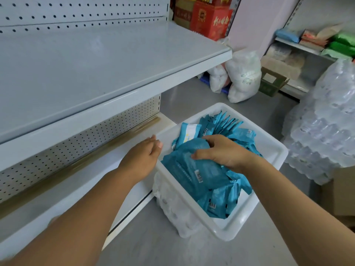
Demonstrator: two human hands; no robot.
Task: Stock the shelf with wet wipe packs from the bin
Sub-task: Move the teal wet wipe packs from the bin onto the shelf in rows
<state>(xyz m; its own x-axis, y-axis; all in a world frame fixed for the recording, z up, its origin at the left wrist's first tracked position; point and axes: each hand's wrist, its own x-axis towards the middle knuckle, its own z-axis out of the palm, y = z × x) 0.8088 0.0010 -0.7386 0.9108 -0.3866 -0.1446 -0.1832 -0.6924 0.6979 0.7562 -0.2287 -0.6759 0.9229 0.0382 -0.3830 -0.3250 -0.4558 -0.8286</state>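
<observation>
Grey floor (153, 246), stockroom corner, white metal shelf (96, 60) with pegboard back on our left, its top board bare, and a lower board (76, 189) beneath it. The white bin (269, 146) sits just beside the lower board on a white wrapped bundle (172, 208) and is full of teal packs (221, 204). Our right hand (224, 152) is in the bin, fingers curled over the top pack (192, 169) and thumb pressed on it. Our left hand (142, 158) is at the bin's left rim, fingers straight and together; we cannot tell whether it touches. Behind are white sacks (244, 75), a cardboard box (272, 81) and red cartons (209, 18); wrapped bottles (326, 120) are on the right. The packs show barcodes; the carton print is unreadable.
</observation>
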